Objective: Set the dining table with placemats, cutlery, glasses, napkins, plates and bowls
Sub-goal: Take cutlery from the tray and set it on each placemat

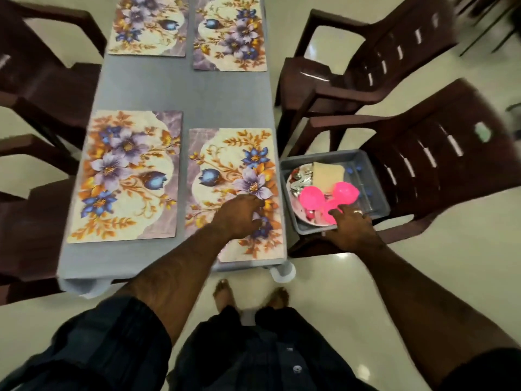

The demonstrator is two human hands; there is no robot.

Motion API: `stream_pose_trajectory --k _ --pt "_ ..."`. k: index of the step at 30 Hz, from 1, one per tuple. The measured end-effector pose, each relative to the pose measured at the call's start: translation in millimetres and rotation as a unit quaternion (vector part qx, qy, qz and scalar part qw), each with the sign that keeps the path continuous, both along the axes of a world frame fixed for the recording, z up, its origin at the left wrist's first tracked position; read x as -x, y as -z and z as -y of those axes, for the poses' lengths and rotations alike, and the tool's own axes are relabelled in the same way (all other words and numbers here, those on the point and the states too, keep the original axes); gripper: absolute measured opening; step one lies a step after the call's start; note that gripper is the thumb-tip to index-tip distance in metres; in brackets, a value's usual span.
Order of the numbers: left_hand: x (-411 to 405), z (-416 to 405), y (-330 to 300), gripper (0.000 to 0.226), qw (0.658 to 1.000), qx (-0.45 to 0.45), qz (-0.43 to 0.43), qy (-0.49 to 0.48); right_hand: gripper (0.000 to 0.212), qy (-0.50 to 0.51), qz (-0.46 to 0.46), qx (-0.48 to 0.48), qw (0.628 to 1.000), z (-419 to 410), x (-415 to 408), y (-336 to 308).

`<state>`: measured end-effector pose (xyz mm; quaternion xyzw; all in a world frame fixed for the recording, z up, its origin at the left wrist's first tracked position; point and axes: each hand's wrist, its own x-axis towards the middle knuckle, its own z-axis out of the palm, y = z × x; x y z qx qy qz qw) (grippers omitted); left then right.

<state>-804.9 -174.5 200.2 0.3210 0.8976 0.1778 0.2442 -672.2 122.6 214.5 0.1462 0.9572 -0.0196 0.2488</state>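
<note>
Left hand (239,215) rests palm-down on the near-right placemat (234,176), fingers curled loosely, gripping nothing. Right hand (352,224) reaches over the near rim of the grey bin (310,230), fingers spread and touching the pink bowls (327,197); a ring shows on one finger, and I cannot tell whether it has a grip on anything. Four floral placemats lie on the grey table (183,91): near-left placemat (127,176), far-left placemat (148,24), far-right placemat (229,33), plus the one under the left hand. The bin sits on the seat of the near-right chair (423,170), just beside the table edge. In it: two pink bowls, a plate (296,210), a tan napkin stack (328,173), some shiny cutlery (301,179) (blurred, uncountable) and clear glasses (363,176), count unclear. Second brown chair (366,66) behind it; more chairs on the left. Bare feet (251,294) on the pale tiled floor.
</note>
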Motion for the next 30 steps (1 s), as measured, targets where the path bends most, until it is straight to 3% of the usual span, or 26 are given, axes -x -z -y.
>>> stream_pose_trajectory --k 3,11,18,21,25,30 --pt "-6 -35 -5 0.056 0.999 -0.008 0.035 -0.004 0.072 0.022 0.023 0.012 0.999 -30 -10 1" --pt "0 -166 29 0.055 0.998 0.049 0.051 -0.002 0.065 0.044 0.028 0.087 0.995 -142 8 51" --pt "-7 -273 84 0.042 0.978 0.113 0.137 -0.105 0.061 -0.004 0.076 0.173 0.982 -241 32 102" --pt "-7 -296 108 0.044 0.968 0.138 0.162 -0.132 0.055 0.032 0.074 0.198 0.977 -264 44 125" --pt "-3 -315 149 0.051 0.944 0.136 0.179 -0.243 0.036 0.111 0.065 0.225 0.966 -272 66 175" --pt "11 -318 200 0.059 0.905 0.146 0.153 -0.369 0.037 0.156 0.1 0.207 0.96 -253 84 228"
